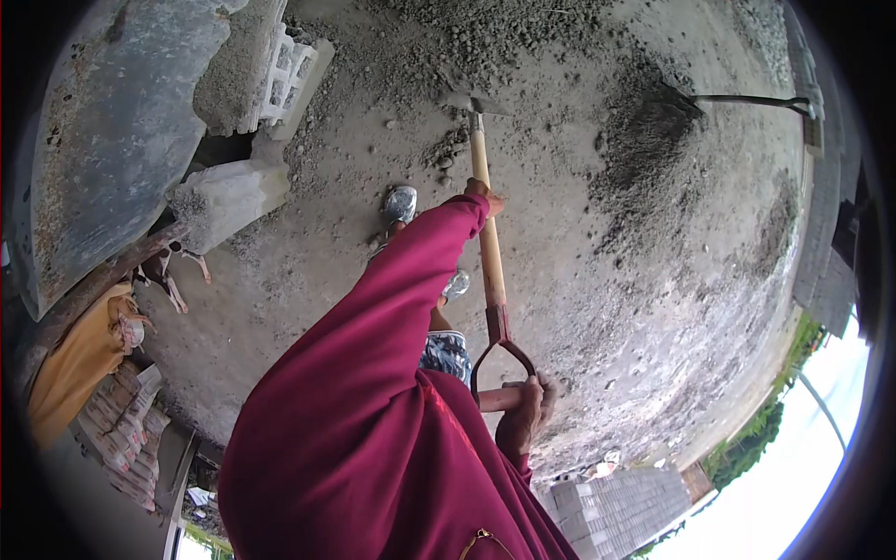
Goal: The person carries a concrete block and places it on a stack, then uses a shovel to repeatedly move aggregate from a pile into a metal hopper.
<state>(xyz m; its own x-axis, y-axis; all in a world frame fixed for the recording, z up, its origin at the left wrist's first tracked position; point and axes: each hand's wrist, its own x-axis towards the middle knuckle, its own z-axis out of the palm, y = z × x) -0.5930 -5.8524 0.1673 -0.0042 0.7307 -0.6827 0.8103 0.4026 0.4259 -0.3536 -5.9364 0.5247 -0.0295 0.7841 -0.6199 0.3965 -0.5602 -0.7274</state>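
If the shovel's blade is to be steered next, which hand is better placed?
Likely the left hand: its grip is on the wooden shaft, closer to the blade, while the right hand holds the handle at the far end.

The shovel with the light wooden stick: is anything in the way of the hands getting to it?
Nothing visible is in the way. The left hand holds the shovel by its wooden shaft, and the right hand holds its end grip.
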